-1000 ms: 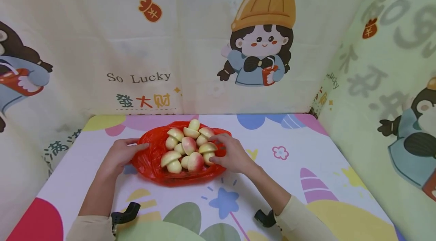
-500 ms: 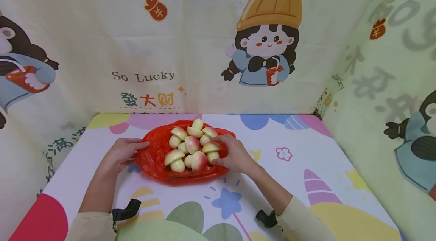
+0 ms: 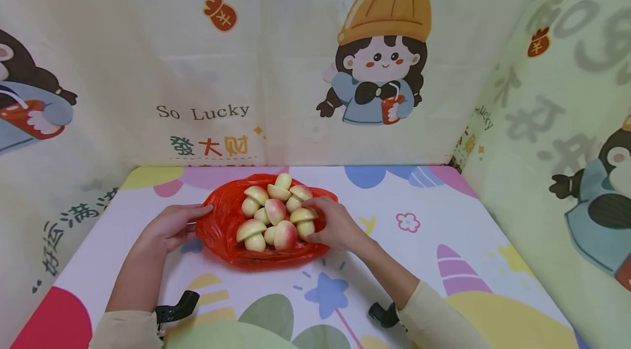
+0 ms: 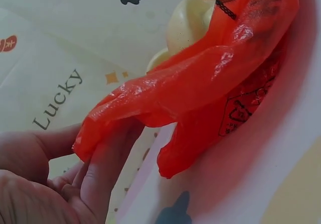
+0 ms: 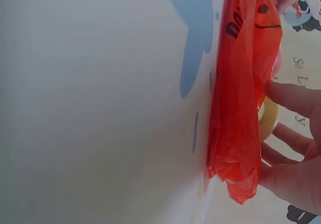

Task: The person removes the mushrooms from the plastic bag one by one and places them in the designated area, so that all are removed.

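A red plastic bag point(image 3: 222, 234) lies spread on the table with its mouth open upward. Several pale yellow toy mushrooms point(image 3: 276, 211), some with pink-tinted caps, are piled in it. At the bag's left edge my left hand point(image 3: 170, 226) pinches the plastic; in the left wrist view a fold of the bag point(image 4: 105, 128) covers some of the fingertips. My right hand point(image 3: 340, 226) holds the rightmost toy mushroom point(image 3: 304, 218), fingers at its cap and thumb by its stem. In the right wrist view the bag's side point(image 5: 238, 108) hides much of that mushroom point(image 5: 268, 117).
The table point(image 3: 384, 261) has a colourful printed cover with a star, a flower and stripes. A printed cloth backdrop point(image 3: 291, 64) rises behind the table and along both sides. Black wrist mounts point(image 3: 177, 308) show by the sleeves.
My left hand's fingers have drawn back a little toward the bag's left edge, and that edge sits slightly more inward. The right hand stays at the same mushroom. The head view shifts slightly.
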A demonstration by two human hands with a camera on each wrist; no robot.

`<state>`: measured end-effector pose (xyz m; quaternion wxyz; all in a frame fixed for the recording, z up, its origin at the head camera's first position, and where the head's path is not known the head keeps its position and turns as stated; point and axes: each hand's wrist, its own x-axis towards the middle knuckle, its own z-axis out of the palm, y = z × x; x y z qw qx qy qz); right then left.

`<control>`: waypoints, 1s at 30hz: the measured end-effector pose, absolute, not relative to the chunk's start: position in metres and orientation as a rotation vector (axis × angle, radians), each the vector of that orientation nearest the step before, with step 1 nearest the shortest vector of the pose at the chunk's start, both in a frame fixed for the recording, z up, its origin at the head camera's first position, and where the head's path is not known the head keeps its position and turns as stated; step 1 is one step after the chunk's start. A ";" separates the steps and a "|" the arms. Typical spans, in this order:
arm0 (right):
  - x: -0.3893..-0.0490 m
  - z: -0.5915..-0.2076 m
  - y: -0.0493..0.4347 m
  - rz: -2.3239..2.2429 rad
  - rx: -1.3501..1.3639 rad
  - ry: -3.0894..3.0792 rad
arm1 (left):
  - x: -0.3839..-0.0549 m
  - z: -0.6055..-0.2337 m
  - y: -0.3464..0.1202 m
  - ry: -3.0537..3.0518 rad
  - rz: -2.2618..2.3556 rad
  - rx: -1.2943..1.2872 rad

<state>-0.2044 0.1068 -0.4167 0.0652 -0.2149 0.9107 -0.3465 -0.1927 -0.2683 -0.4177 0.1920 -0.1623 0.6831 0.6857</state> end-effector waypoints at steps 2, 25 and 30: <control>-0.205 -0.418 0.106 -1.043 -0.647 2.743 | -0.193 -0.419 -0.269 1.887 1.952 -0.461; -0.207 -0.424 0.101 -1.019 -0.640 2.765 | -0.193 -0.420 -0.274 1.766 2.044 -0.460; -0.207 -0.424 0.101 -1.007 -0.624 2.773 | -0.194 -0.419 -0.272 1.783 2.025 -0.468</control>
